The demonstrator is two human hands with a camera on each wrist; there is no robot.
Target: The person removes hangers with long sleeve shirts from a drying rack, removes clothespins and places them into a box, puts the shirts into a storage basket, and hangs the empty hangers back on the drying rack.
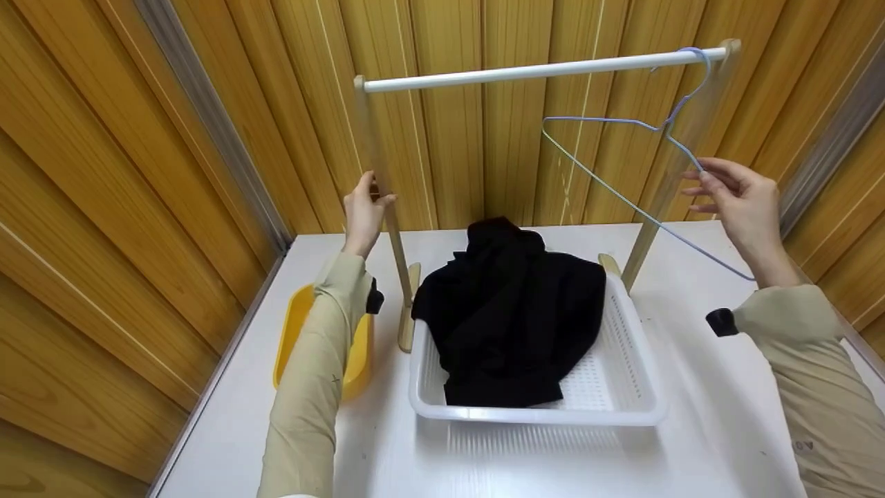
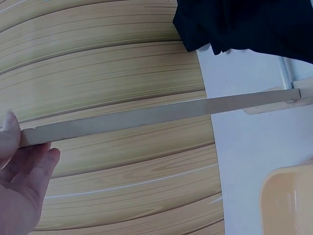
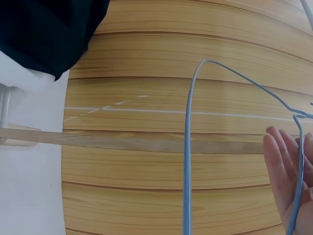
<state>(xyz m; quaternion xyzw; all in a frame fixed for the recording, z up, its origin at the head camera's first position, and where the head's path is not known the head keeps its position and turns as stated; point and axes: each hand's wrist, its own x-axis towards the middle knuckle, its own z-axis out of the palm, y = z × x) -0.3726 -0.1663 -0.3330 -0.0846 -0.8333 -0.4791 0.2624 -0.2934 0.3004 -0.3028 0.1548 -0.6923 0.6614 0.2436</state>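
Note:
My left hand (image 1: 364, 211) grips the left wooden post (image 2: 122, 120) of a small clothes rack, thumb on one side and fingers on the other. At the right end of the rack's white bar (image 1: 525, 72), a thin blue wire clothes hanger (image 1: 581, 118) has its hook over the bar and is turned at an angle. With thumb and fingertips, my right hand (image 1: 750, 204) pinches the hanger's right shoulder. The lower wire runs down past the right post (image 1: 641, 249). Below the bar, a black garment (image 1: 508, 311) lies bunched in a white plastic basket (image 1: 539, 415).
To the left of the rack, a yellow tub (image 1: 359, 366) stands on the white table (image 1: 387, 449), partly hidden by my left forearm. Wood-patterned panels (image 1: 449, 138) close off the back and both sides. The basket sits between the rack's wooden feet (image 1: 406, 328).

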